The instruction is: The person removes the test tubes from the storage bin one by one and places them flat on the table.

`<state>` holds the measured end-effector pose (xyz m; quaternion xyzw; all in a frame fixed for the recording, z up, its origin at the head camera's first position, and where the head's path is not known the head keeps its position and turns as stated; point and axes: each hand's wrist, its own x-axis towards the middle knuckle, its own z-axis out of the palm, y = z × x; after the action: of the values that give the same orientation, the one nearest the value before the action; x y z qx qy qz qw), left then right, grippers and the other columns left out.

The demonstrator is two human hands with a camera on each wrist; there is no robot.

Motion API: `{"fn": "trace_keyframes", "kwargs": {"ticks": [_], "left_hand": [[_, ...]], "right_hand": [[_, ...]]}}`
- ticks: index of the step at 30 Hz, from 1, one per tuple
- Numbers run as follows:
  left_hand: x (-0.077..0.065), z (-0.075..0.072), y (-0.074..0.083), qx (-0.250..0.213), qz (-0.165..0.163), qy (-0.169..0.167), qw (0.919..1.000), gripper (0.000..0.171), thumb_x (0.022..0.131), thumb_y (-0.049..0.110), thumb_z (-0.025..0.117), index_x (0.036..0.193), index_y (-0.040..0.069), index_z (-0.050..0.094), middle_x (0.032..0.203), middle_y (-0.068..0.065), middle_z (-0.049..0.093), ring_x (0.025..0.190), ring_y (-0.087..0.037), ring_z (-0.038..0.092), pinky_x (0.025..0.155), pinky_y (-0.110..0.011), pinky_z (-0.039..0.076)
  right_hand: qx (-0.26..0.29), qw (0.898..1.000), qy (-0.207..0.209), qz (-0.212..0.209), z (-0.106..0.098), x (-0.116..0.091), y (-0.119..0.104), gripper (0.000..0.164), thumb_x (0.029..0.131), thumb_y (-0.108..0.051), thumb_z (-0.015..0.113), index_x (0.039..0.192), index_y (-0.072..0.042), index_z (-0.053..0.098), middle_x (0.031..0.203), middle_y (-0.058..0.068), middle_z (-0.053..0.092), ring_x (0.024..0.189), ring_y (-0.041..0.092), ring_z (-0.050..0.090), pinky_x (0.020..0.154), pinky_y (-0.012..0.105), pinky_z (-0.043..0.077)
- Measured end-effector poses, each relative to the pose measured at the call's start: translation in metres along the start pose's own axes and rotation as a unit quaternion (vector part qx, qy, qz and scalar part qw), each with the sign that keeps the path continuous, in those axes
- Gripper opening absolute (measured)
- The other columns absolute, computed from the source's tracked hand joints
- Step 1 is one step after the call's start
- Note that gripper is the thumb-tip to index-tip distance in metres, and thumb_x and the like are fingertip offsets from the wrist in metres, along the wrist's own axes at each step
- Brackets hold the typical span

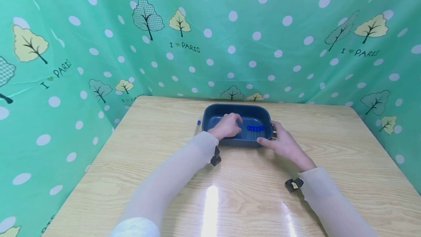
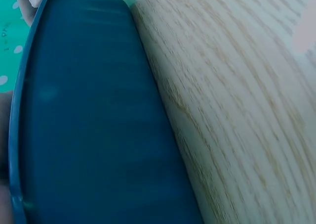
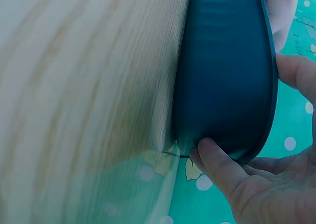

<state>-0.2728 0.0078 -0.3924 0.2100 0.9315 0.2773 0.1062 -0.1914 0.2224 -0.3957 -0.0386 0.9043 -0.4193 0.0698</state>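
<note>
Count first: one dark blue tray (image 1: 251, 111), two hands, one row of blue-capped tubes (image 1: 255, 131) inside the tray, and one single tube (image 1: 197, 127) outside it. Caps in the row sit side by side; I read about five, but they run together and the exact figure is uncertain.

Tray: oblong with rounded corners, upright on the wooden desk (image 1: 158, 131), near the far edge, its long side running left to right. Contents: the row lies flat on the tray floor toward the right end, caps pointing to the far side, clear bodies to the near wall. The rest of the visible floor is bare apart from the reaching hand.

Single tube: on the desk just beside the tray's left end, blue cap at its far end; its near end is hard to make out by the sleeve.

Left hand (image 1: 229, 125): over the near wall and inside the tray, left of the row, fingers bent downward. Cannot tell whether it pinches anything; the left wrist view shows mainly the tray's outer wall.

Right hand (image 1: 283, 142): grasps the tray's right end, thumb at the near rim, other fingers round the end wall; the right wrist view confirms contact.

Two black wrist devices, one per arm: left (image 1: 215, 156), right (image 1: 294, 184). One green dotted curtain (image 1: 230, 57) behind.
</note>
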Motion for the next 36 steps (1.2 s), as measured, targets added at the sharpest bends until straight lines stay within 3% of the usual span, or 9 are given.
{"fn": "trace_keyframes", "kwargs": {"ticks": [5, 12, 19, 25, 30, 36], "left_hand": [[0.005, 0.004, 0.002, 0.001, -0.002, -0.005, 1.0000, 0.030, 0.088, 0.011, 0.064, 0.118, 0.007, 0.062, 0.083, -0.001, 0.065, 0.068, -0.014, 0.058, 0.067, -0.028, 0.049], [0.009, 0.004, 0.004, 0.014, -0.008, -0.006, 0.9998, 0.031, 0.087, 0.013, 0.065, 0.118, 0.008, 0.062, 0.120, -0.006, 0.062, 0.093, -0.015, 0.057, 0.084, -0.033, 0.050], [0.012, 0.005, 0.006, 0.013, -0.019, -0.011, 0.9997, 0.031, 0.087, 0.015, 0.065, 0.117, 0.009, 0.062, 0.121, -0.007, 0.062, 0.098, -0.017, 0.058, 0.086, -0.035, 0.049], [0.015, 0.007, 0.008, 0.012, -0.029, -0.015, 0.9994, 0.032, 0.087, 0.016, 0.065, 0.118, 0.010, 0.062, 0.122, -0.006, 0.061, 0.107, -0.019, 0.057, 0.090, -0.037, 0.048], [0.016, 0.010, 0.011, 0.013, -0.028, -0.014, 0.9994, 0.033, 0.086, 0.016, 0.065, 0.117, 0.010, 0.062, 0.119, -0.006, 0.062, 0.101, -0.017, 0.057, 0.088, -0.036, 0.049], [0.018, 0.013, 0.012, 0.016, -0.024, -0.013, 0.9995, 0.035, 0.083, 0.014, 0.065, 0.117, 0.009, 0.061, 0.116, -0.006, 0.063, 0.092, -0.016, 0.056, 0.084, -0.034, 0.050]], "right_hand": [[0.003, 1.000, 0.002, 0.000, 0.000, 0.000, 0.000, 0.097, 0.083, -0.049, 0.069, 0.149, -0.002, 0.018, 0.147, 0.027, 0.031, 0.125, 0.047, 0.043, 0.096, 0.056, 0.041], [-0.002, 1.000, -0.001, 0.001, -0.001, 0.000, -0.001, 0.094, 0.084, -0.046, 0.068, 0.150, -0.003, 0.016, 0.147, 0.026, 0.030, 0.126, 0.047, 0.042, 0.097, 0.058, 0.040], [-0.004, 1.000, -0.002, 0.001, -0.001, 0.000, 0.001, 0.099, 0.082, -0.052, 0.068, 0.150, -0.004, 0.015, 0.148, 0.027, 0.029, 0.126, 0.047, 0.042, 0.097, 0.057, 0.040], [-0.004, 1.000, -0.003, 0.002, -0.001, -0.001, -0.001, 0.096, 0.084, -0.048, 0.068, 0.151, -0.004, 0.015, 0.149, 0.026, 0.028, 0.126, 0.047, 0.042, 0.097, 0.057, 0.040], [-0.003, 1.000, -0.003, -0.003, -0.001, -0.002, -0.003, 0.092, 0.086, -0.043, 0.068, 0.150, -0.002, 0.015, 0.148, 0.028, 0.028, 0.126, 0.047, 0.042, 0.097, 0.056, 0.040], [-0.008, 1.000, -0.004, -0.001, -0.001, -0.002, -0.002, 0.099, 0.083, -0.053, 0.067, 0.150, -0.002, 0.015, 0.147, 0.028, 0.030, 0.126, 0.047, 0.042, 0.096, 0.056, 0.041]]}}
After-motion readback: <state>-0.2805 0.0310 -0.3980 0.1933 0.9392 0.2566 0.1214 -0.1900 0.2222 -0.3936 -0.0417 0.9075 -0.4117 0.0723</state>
